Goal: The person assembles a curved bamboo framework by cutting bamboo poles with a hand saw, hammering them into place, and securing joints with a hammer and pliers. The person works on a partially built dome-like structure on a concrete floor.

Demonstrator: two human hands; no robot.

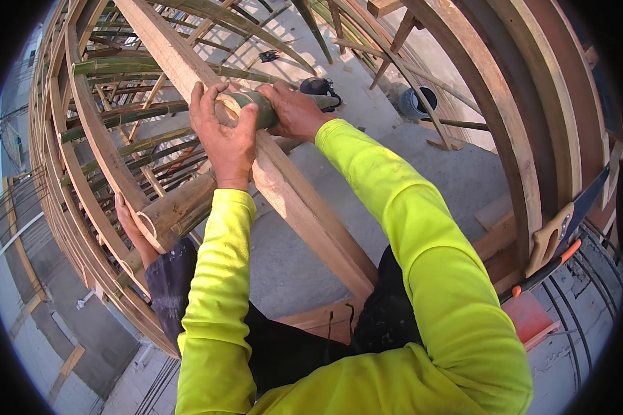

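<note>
A bamboo pole with green skin lies across a squared wooden beam, its pale cut end facing left. My left hand is closed around that end, thumb and fingers on either side of the opening. Just beyond it, my right hand grips the same pole from above. The pole runs on past my right hand, where its far part is partly hidden. Below my left hand, a thicker brown bamboo pole rests with its hollow end toward the lower left.
Curved wooden ribs and green bamboo poles form a lattice at left. At right, a handsaw with a wooden handle hangs by large curved timbers, near an orange-and-black handle. A dark bucket stands on the concrete floor.
</note>
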